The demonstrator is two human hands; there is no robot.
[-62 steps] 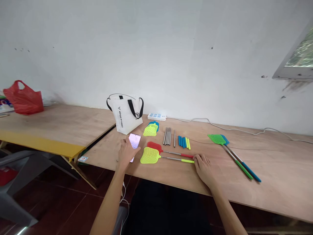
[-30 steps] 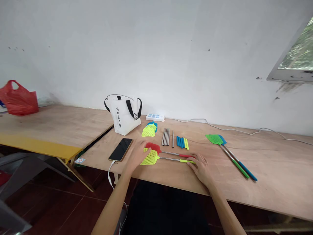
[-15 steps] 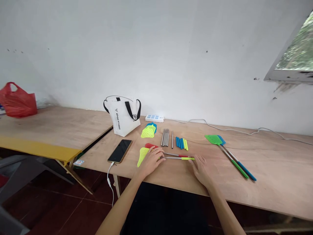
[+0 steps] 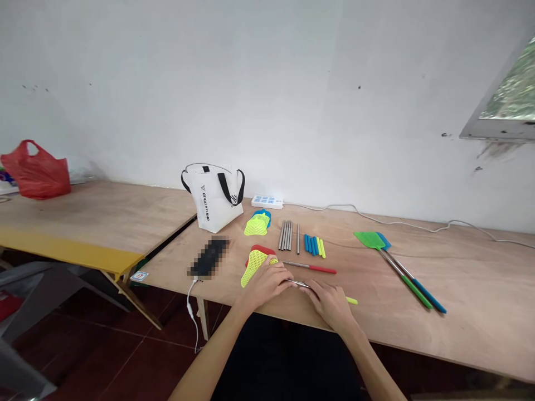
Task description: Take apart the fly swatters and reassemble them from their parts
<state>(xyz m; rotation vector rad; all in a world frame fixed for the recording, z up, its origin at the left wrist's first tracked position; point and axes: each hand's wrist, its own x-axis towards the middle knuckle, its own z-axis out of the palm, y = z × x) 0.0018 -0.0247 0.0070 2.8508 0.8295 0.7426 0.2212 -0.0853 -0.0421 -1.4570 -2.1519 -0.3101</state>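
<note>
A yellow fly swatter [image 4: 254, 268] lies aslant at the front of the table, its mesh head to the left. My left hand [image 4: 270, 283] is closed around the neck end of its metal rod. Farther right, my right hand [image 4: 332, 303] grips the same swatter by the rod and handle, covering most of the yellow grip, whose tip shows past it. A red fly swatter [image 4: 322, 269] rests just behind, its head partly under the yellow one. Beyond are loose metal rods [image 4: 286, 235], blue and yellow handle grips [image 4: 311, 245], and spare yellow and blue swatter heads [image 4: 257, 224].
Green and blue fly swatters [image 4: 405, 275] lie together at the right. A white bag [image 4: 215, 206] stands behind a pixelated phone-like object [image 4: 209, 257] with a cable. Along the wall sits a power strip [image 4: 267, 201]. A red plastic bag [image 4: 37, 172] is on the left table [image 4: 104, 209].
My right hand has moved left and nearer me, from the handle's end onto the rod. The yellow swatter now slants, its handle end closer to the front edge. The view has shifted slightly.
</note>
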